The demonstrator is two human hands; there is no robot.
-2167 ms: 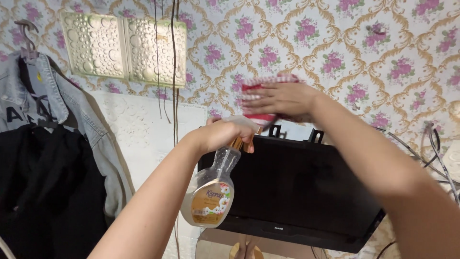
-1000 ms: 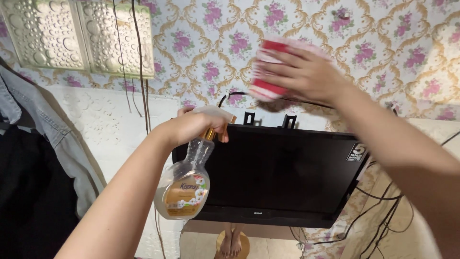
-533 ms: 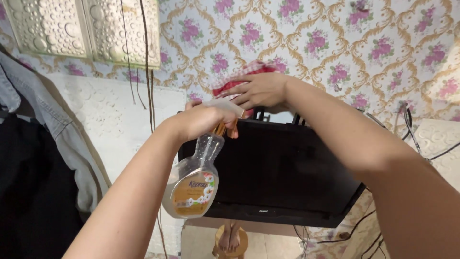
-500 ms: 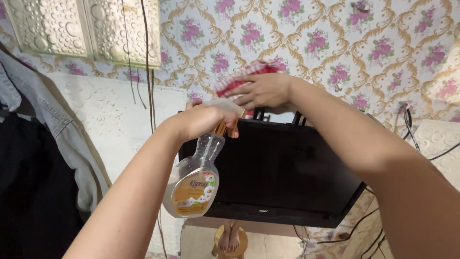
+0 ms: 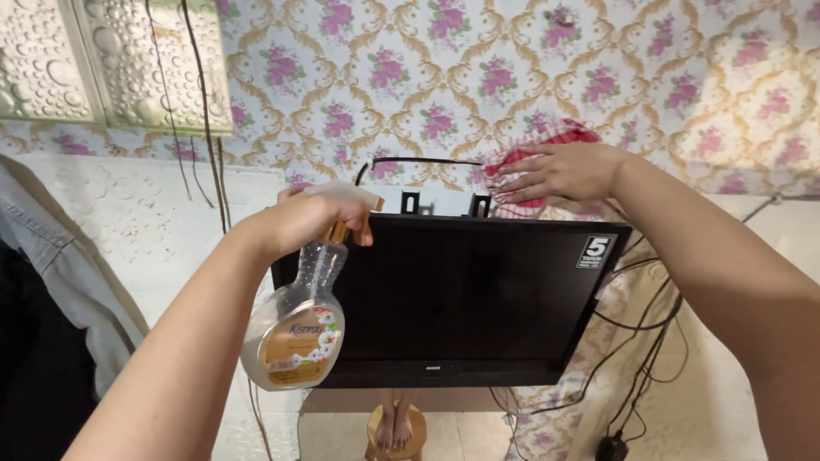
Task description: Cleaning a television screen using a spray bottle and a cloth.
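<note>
Pressing flat on a red and white cloth (image 5: 536,167), the right hand (image 5: 564,171) has its fingers spread out, and the cloth sits just above the top edge of the television (image 5: 465,299), near its right corner. The left hand (image 5: 299,218) is closed around the neck of a clear spray bottle (image 5: 295,329), which hangs down over the television's left edge.

The television tilts forward on its two black brackets (image 5: 446,203). A hard push on top could make it wobble or slip. The bottle could bump the dark screen. Spray could drip down into the television and onto the black cables (image 5: 649,341) hanging to its right, which would be bad for the electrics. The cloth could catch the thin cable (image 5: 418,160) looped above the television.

I count one cloth, one spray bottle, one television, two brackets and several cables. A denim jacket (image 5: 60,265) hangs far left of the television.
</note>
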